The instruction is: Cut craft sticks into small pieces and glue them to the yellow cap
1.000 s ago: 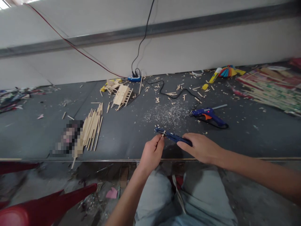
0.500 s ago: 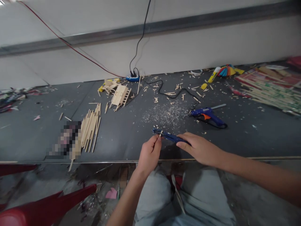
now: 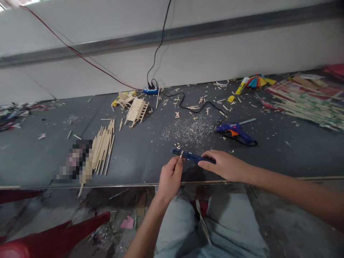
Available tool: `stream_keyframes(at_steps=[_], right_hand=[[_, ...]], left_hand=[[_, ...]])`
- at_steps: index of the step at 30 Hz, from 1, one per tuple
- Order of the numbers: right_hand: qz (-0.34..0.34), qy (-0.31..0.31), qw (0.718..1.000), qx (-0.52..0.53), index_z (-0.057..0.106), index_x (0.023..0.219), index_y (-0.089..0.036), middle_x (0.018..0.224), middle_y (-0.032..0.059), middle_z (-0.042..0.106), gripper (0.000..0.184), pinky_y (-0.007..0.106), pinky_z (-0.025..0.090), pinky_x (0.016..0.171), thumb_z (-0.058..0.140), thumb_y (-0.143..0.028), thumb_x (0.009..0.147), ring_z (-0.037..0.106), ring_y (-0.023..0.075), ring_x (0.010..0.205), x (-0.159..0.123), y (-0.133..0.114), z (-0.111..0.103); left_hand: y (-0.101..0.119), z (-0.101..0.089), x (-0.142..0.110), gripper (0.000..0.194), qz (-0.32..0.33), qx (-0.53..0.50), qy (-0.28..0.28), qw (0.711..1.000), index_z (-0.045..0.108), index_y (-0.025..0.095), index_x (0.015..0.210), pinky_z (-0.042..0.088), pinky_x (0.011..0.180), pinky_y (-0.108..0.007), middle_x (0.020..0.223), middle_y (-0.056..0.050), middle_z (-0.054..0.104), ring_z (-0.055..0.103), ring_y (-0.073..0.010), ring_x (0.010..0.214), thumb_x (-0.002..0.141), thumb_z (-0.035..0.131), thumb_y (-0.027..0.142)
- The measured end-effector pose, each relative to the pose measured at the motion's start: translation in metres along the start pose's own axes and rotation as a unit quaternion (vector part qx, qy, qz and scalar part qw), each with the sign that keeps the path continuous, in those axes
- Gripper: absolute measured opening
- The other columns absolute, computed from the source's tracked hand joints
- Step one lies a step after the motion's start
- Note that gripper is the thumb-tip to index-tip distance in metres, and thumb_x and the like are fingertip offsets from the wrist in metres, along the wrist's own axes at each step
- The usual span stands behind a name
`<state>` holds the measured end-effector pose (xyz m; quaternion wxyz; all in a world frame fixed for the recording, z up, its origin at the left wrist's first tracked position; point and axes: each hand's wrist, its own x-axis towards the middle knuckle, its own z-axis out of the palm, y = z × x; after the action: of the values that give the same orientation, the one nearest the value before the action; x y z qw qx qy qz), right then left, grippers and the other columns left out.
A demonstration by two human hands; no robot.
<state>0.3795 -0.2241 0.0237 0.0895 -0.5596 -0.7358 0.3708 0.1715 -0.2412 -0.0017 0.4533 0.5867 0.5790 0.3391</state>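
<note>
My right hand (image 3: 224, 165) grips the handles of a dark blue cutter (image 3: 189, 156) lying low over the dark table (image 3: 139, 150). My left hand (image 3: 170, 175) pinches a short pale wooden stick (image 3: 181, 154) and holds its end in the cutter's jaws. Both hands sit near the table's front edge, above my knees. A patch of wood shavings (image 3: 188, 130) lies just beyond the cutter.
A blue glue gun (image 3: 236, 130) with a lit red lamp lies to the right, its cord running to a power strip (image 3: 150, 90) at the wall. A bundle of long sticks (image 3: 103, 145) and a small stick model (image 3: 135, 109) lie left. Paper clutter (image 3: 303, 98) fills the right. Red chair (image 3: 53, 236) below left.
Both hands and the cutter have drifted slightly left and stayed together; the stick remains in the jaws. Nothing else on the table has moved.
</note>
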Motion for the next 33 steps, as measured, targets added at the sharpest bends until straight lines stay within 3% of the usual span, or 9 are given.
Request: stream_keyframes(at_steps=[9, 17, 25, 33], right_hand=[[-0.018, 0.029, 0.997, -0.072, 0.064, 0.089, -0.017, 0.087, 0.0097, 0.067, 0.053, 0.032, 0.041, 0.072, 0.037, -0.062, 0.084, 0.062, 0.0249, 0.083, -0.001, 0.000, 0.002], [-0.001, 0.033, 0.999, 0.013, 0.065, 0.090, -0.019, 0.089, 0.0075, 0.067, 0.051, 0.030, 0.041, 0.071, 0.035, -0.059, 0.087, 0.061, 0.0216, 0.084, -0.003, 0.001, -0.001], [-0.002, 0.045, 0.998, -0.036, 0.064, 0.088, -0.017, 0.086, 0.0092, 0.066, 0.051, 0.031, 0.040, 0.073, 0.037, -0.060, 0.085, 0.060, 0.0233, 0.084, -0.001, 0.003, 0.002], [-0.005, 0.049, 0.998, -0.049, 0.061, 0.086, -0.018, 0.084, 0.0066, 0.065, 0.044, 0.030, 0.037, 0.068, 0.038, -0.057, 0.086, 0.059, 0.0220, 0.080, 0.002, 0.003, 0.001]], left_hand=[[-0.008, 0.008, -0.002, 0.037, -0.018, -0.031, 0.005, 0.999, 0.060, 0.016, 0.092, 0.031, 0.049, -0.019, 0.056, 0.005, 0.041, 0.033, -0.0080, 0.048, 0.088, 0.039, 0.047], [0.003, 0.012, -0.001, 0.037, -0.011, -0.048, 0.006, 0.999, 0.061, 0.016, 0.099, 0.033, 0.052, -0.019, 0.057, 0.005, 0.041, 0.034, -0.0081, 0.050, 0.088, 0.040, 0.045], [0.012, -0.002, -0.001, 0.031, 0.036, 0.041, -0.015, 0.998, 0.059, 0.016, 0.086, 0.033, 0.058, -0.017, 0.060, 0.005, 0.041, 0.037, -0.0081, 0.058, 0.091, 0.038, 0.037], [0.015, -0.003, -0.003, 0.031, 0.036, 0.050, -0.018, 0.998, 0.060, 0.016, 0.087, 0.032, 0.059, -0.018, 0.061, 0.004, 0.043, 0.038, -0.0087, 0.059, 0.091, 0.037, 0.036]])
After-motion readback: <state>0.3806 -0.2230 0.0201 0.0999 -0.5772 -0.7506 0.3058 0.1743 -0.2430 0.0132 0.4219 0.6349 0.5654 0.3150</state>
